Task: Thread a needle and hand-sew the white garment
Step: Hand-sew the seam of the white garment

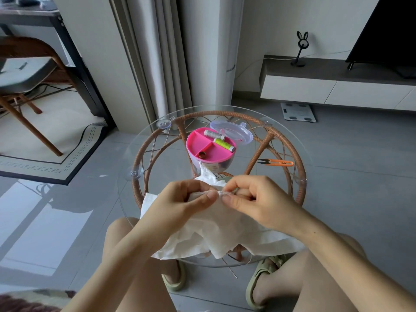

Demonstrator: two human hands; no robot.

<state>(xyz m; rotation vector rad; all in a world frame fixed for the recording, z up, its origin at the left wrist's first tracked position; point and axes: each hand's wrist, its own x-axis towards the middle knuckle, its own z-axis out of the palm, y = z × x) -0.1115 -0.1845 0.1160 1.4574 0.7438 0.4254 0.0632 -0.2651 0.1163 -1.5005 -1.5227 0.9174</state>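
While I watch from far away through the head camera, I see the left hand [186,199] and the right hand [254,199] meet over the near side of the round clear glass table on a brown woven cane frame [284,143]. Both hands hold the soft white cloth garment [216,235]. The left hand has its thumb on top and its fingers curled under, and it pinches a fold of the cloth. The right hand pinches the same fold just beside it, thumb tip close to thumb tip. I cannot tell if a needle sits between those fingers, for it is too small to see. Most of the garment lies in a heap on the glass and hangs over the near edge, above the bare knees. Behind the hands stands the round pink plastic sewing box [200,141]. On its tray lie the small grey thread spool [214,134] and the small green thread spool [224,144], side by side. The see-through plastic lid [236,131] lies just behind the box. To the right, well apart from the box, lie the little orange thread snips [279,163], flat on the glass.
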